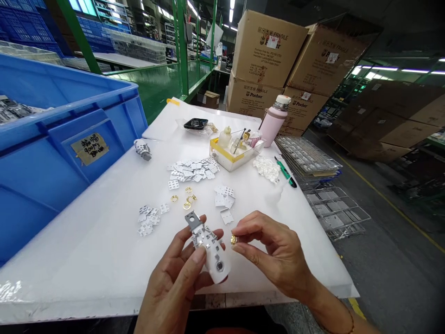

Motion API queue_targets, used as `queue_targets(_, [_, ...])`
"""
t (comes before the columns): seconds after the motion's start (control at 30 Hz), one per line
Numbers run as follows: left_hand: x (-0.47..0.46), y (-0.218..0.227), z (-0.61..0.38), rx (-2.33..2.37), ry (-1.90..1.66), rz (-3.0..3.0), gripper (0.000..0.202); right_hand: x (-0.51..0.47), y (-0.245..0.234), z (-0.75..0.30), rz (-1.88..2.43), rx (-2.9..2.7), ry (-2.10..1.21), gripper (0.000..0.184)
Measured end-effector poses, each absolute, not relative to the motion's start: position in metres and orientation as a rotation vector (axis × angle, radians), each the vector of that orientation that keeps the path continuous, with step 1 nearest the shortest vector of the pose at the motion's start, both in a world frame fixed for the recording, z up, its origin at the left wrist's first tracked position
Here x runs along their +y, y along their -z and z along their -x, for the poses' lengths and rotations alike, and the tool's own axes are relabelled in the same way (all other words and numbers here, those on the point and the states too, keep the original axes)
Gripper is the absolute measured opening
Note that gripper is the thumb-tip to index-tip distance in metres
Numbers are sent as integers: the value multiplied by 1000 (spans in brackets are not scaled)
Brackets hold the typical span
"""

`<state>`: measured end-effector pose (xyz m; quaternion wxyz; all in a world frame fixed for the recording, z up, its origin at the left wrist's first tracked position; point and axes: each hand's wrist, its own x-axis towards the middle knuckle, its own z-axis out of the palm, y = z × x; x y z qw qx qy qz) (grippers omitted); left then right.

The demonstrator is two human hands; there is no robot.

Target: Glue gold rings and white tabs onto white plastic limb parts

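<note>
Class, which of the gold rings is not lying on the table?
The gold ring pinched by the right hand; the other rings lie loose on the white table.

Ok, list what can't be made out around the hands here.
Head view, each one:
- the gold piece: mostly covered by the right hand, shape unclear.
- the white part: underside hidden by the left hand.
- the blue crate label: handwriting too small to read.

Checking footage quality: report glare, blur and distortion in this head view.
Head view: wide-angle distortion tilts the cartons; ceiling lamps blow out; the white table is bright yet detailed; left hand, white part, right hand and its gold piece are sharp.
</note>
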<state>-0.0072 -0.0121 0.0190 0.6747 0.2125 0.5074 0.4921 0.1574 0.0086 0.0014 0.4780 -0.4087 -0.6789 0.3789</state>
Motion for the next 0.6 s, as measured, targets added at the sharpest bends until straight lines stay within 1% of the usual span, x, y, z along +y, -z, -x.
queue_targets(0.17, [-15,-10,11,1218,-1166,-603,51,-4,-10,-152,1012,-1796,-790,18])
queue_targets(0.3, [-17,-11,10,1274,-1214,-637,53,-9,-8,-146,1037,-1846,-714,16])
queue_targets(0.43, [-18,-15,7,1246,-1250,-668,45,-8,-7,-143,1047,-1814,-707,13])
queue_targets(0.6, [-18,-12,8,1244,-1268,-654,47,-9,-7,-143,1057,-1783,-733,13])
